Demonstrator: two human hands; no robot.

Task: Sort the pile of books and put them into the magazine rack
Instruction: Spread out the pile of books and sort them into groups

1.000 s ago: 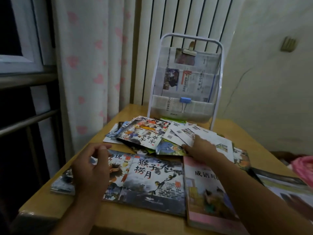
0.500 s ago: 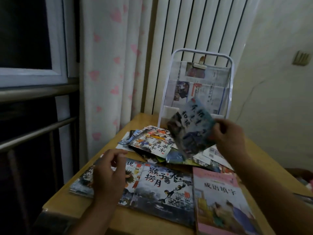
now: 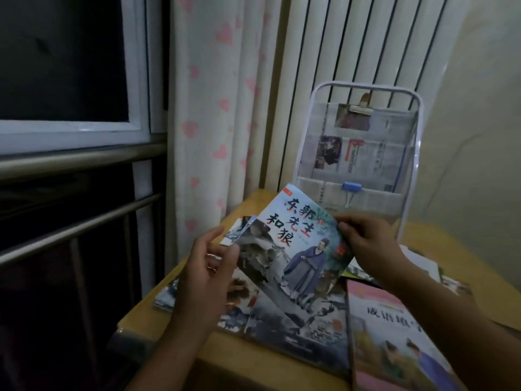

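1. The book (image 3: 293,244) is off the surface (image 3: 439,241), held up between both hands and tilted; its long axis runs from upper left, near the rack, down to lower right, toward the person.
2. The right hand (image 3: 369,246) pinches the book's right edge, thumb on the cover, fingers curled behind; the left hand (image 3: 208,275) meets the left edge with fingers loosely bent, and whether it truly grips or only steadies I cannot tell.
3. The rack (image 3: 358,153) stands upright at the far end of the surface, beyond the book and slightly right of it; the right hand is the nearer one.
4. Judgement: the coming move turns on this; the book's top corner already points at the rack's lower pocket (image 3: 349,197), so it likely needs squaring upright, then a push forward and down.
5. Other books (image 3: 296,331) lie flat below, unsorted; a pink book (image 3: 394,340) lies beside them on the right.
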